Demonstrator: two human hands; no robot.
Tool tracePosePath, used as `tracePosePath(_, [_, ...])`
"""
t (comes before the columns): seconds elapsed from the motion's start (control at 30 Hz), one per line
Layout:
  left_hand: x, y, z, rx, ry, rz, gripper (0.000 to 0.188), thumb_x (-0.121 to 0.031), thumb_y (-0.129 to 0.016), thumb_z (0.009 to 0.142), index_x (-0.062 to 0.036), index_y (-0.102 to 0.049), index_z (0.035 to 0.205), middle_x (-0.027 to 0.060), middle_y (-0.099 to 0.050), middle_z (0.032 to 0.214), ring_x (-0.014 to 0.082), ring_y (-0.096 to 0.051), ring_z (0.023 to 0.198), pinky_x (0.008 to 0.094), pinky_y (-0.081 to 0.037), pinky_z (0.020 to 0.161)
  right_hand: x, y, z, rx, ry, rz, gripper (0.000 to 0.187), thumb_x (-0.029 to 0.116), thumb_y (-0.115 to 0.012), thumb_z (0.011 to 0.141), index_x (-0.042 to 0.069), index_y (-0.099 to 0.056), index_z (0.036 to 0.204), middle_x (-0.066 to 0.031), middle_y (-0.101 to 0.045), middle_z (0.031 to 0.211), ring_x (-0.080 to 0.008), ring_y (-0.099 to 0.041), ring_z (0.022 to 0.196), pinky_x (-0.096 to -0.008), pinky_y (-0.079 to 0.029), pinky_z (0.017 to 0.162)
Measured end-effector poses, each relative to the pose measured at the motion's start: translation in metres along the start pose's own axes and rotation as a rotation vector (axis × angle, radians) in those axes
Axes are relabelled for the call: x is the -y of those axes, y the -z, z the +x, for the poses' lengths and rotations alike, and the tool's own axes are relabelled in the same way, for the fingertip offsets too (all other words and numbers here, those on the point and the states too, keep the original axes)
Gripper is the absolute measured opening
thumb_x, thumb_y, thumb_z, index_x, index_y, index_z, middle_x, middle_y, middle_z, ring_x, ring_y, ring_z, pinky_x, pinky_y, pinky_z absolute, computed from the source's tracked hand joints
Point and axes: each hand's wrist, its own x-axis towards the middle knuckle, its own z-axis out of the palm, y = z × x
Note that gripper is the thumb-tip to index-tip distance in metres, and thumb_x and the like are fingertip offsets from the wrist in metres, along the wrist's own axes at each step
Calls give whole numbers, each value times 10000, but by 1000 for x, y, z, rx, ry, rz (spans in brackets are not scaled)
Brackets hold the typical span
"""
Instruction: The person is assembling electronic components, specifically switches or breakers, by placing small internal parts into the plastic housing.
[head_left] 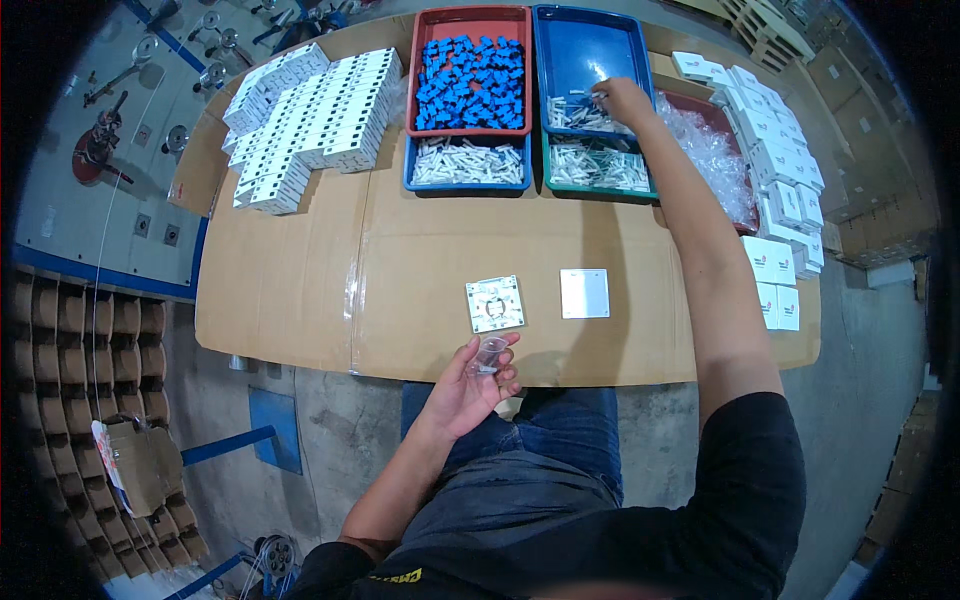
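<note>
Near the table's front edge, my left hand [470, 385] is palm up, its fingers curled round a small clear plastic bag [489, 356]. A small pale piece seems to lie inside the bag. At the far side, my right hand [624, 103] reaches into a blue tray [590, 50], fingertips pinched over small white and grey parts [580, 115]. What the fingertips hold is too small to make out. Just beyond my left hand lies a white square plate with cutouts [495, 304]. To its right is a plain silvery-white square plate [585, 293].
A red tray [410, 70] of blue plastic pieces stands beside the blue tray. Lower blue [470, 191] and green [600, 193] trays hold small parts. Clear bags [710, 160] fill a reddish tray at right. Stacked white boxes [320, 110] stand left, more boxes [775, 150] right.
</note>
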Motion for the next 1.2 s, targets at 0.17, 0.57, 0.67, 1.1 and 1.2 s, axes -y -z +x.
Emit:
tracePosePath(0.17, [4, -1, 2, 8, 8, -8, 570, -447, -432, 1072, 5, -503, 1411, 2, -589, 977, 160, -527, 911, 364, -466, 862, -1, 17, -4, -49, -87, 25, 249, 275, -682, 922, 133, -772, 1106, -175, -736, 1074, -372, -696, 1012, -470, -551, 888])
tracePosePath(0.57, [6, -6, -2, -11, -1, -9, 550, -428, -457, 1073, 7, -507, 1405, 8, -605, 976, 147, -533, 879, 344, -476, 837, 8, 15, -13, -111, -172, 122, 363, 336, -595, 996, 37, -728, 1155, -204, -739, 1035, -359, -709, 1001, -460, -542, 882])
tracePosePath(0.67, [7, -11, 2, 9, 26, -8, 565, -459, -432, 1071, -3, -514, 1396, 9, -595, 979, 167, -523, 908, 361, -463, 856, -13, 12, -11, -250, -148, 127, 387, 364, -576, 1006, 44, -730, 1159, -200, -728, 1082, -361, -700, 978, -455, -543, 845])
tracePosePath(1.1, [12, -19, -9, 76, -48, 122, 631, -489, -481, 1047, -7, -475, 1455, 15, -597, 1120, 169, -542, 984, 358, -475, 895, 122, 139, -128, -37, -80, 1935, 441, 249, -562, 1036, 11, -534, 1406, -14, -668, 1039, -87, -519, 753, -223, -388, 576])
tracePosePath(1.2, [12, -25, -12, 89, -91, 137, 645, -510, -490, 1039, -30, -474, 1469, 9, -613, 1123, 169, -548, 986, 367, -477, 910, 143, 143, -160, 80, 58, 2071, 456, 245, -528, 1047, -20, -502, 1417, -11, -686, 1026, -79, -497, 728, -212, -364, 557])
